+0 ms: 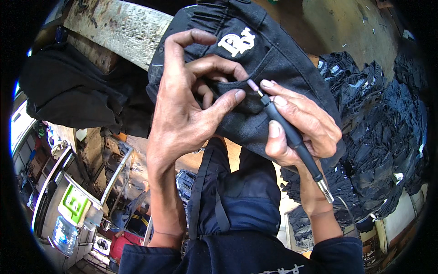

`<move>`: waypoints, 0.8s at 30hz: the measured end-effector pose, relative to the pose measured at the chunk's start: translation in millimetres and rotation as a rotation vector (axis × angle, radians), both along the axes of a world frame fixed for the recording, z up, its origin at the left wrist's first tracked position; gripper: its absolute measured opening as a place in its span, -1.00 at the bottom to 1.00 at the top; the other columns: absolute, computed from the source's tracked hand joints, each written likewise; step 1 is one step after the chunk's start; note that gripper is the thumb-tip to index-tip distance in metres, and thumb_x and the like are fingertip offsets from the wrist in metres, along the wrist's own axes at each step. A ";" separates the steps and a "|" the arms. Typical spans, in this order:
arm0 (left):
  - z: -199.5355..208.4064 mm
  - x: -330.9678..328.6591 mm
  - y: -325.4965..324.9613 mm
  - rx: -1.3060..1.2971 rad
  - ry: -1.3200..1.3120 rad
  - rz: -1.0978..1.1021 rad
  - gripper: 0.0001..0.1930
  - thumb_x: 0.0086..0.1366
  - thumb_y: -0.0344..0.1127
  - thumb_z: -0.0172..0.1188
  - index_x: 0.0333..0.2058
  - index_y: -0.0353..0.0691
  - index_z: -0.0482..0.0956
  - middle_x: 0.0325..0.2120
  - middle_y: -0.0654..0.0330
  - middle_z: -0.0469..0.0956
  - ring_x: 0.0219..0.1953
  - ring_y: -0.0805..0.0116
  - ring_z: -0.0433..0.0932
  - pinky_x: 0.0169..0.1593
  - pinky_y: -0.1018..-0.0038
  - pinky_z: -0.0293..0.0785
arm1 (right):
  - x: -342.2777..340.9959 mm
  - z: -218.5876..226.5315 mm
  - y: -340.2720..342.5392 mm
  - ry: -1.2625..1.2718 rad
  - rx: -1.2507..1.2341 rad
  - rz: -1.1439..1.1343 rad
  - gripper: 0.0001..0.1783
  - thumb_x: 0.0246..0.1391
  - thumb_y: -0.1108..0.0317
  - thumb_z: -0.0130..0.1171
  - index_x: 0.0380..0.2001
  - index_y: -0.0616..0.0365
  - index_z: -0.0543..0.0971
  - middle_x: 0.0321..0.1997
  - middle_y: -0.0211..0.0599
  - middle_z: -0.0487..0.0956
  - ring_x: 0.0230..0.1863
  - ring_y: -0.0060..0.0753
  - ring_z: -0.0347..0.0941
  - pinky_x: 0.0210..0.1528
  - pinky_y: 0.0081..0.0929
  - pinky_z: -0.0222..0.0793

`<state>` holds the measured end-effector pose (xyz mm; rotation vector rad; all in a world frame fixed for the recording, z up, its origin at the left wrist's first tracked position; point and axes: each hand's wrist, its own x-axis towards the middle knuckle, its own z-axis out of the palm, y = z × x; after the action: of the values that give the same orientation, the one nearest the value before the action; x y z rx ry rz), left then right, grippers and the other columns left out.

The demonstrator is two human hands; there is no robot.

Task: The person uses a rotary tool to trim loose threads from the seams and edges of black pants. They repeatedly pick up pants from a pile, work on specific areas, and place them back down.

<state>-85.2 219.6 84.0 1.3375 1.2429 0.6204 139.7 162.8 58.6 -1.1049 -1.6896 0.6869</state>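
The left hand (187,109) grips the black garment (273,59) at a slit pocket opening. The thumb presses flat on the cloth below the opening. The index finger arches above it, and the remaining fingers curl into the fabric, so the hand is partly closed and pinching cloth.

The right hand (299,125) is closed in a pen grip around a slim black handheld tool (292,137). The thumb and first two fingers clamp the barrel just behind the tip. The tool has a smooth, matte cylindrical body. Its small pale tip touches the garment at the pocket edge, just beside the left thumb. The rear end of the barrel ends in a ribbed metal collar, from which a thin cord leaves below the right wrist.

The garment is heavy black woven cloth, with gathered pleats along its upper part and a white embroidered emblem above the pocket opening. It is held up between both hands, in front of a worn pale beam (118,32) that lies to its left. A heap of dark folded garments (383,137) lies to its right.
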 end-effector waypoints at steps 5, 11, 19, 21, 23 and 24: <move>-2.8 -0.5 -0.4 0.016 -0.011 0.004 -0.15 0.27 -0.56 0.56 0.35 -0.24 0.13 -0.07 0.00 0.79 -0.19 0.49 0.74 -0.33 0.73 0.43 | 1.9 1.4 -1.8 -0.001 -0.034 -0.010 -0.63 0.17 0.48 0.39 0.05 0.32 0.66 -0.05 0.32 0.79 0.02 0.21 0.82 0.12 0.01 0.76; -0.5 -1.8 -0.4 -0.016 0.021 -0.009 -0.14 0.27 -0.57 0.57 0.34 -0.24 0.11 -0.06 -0.01 0.79 -0.21 0.52 0.72 -0.35 0.72 0.39 | 2.8 1.3 -2.3 0.001 -0.051 -0.031 -0.65 0.21 0.47 0.39 0.06 0.31 0.66 -0.05 0.31 0.79 0.02 0.20 0.82 0.11 -0.01 0.76; -1.9 -1.7 -2.0 0.014 -0.003 -0.008 -0.13 0.26 -0.56 0.57 0.35 -0.25 0.11 0.00 -0.04 0.79 -0.36 0.55 0.55 -0.24 0.72 0.41 | 2.6 -1.1 -1.3 0.009 -0.031 -0.054 -0.67 0.22 0.48 0.36 0.04 0.34 0.65 -0.07 0.32 0.79 -0.01 0.19 0.82 0.07 -0.06 0.78; -2.4 -1.7 -2.5 -0.011 -0.036 0.020 -0.13 0.27 -0.56 0.57 0.35 -0.25 0.11 0.03 -0.05 0.79 -0.41 0.57 0.49 -0.21 0.71 0.42 | 1.8 -0.8 -1.3 0.008 -0.035 -0.069 -0.68 0.22 0.48 0.35 0.02 0.35 0.65 -0.07 0.32 0.79 -0.02 0.17 0.83 0.06 -0.08 0.78; -2.3 -1.7 -2.9 -0.036 -0.064 0.037 -0.14 0.27 -0.56 0.56 0.35 -0.25 0.11 0.04 -0.06 0.78 -0.43 0.61 0.45 -0.20 0.70 0.42 | 1.2 -0.1 -1.0 0.009 -0.042 -0.081 -0.69 0.21 0.48 0.35 0.01 0.35 0.65 -0.07 0.32 0.79 -0.02 0.16 0.83 0.06 -0.11 0.78; -1.9 -1.7 -3.3 -0.051 -0.074 0.043 -0.15 0.27 -0.56 0.56 0.35 -0.24 0.11 0.04 -0.06 0.78 -0.44 0.62 0.44 -0.20 0.70 0.42 | 0.7 0.6 -1.1 0.005 -0.045 -0.085 -0.69 0.21 0.49 0.34 0.00 0.35 0.65 -0.07 0.32 0.79 -0.02 0.14 0.83 0.05 -0.12 0.78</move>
<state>-86.9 216.2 82.1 1.2377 1.2222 0.6582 140.4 161.7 59.2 -1.1981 -1.6201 0.6757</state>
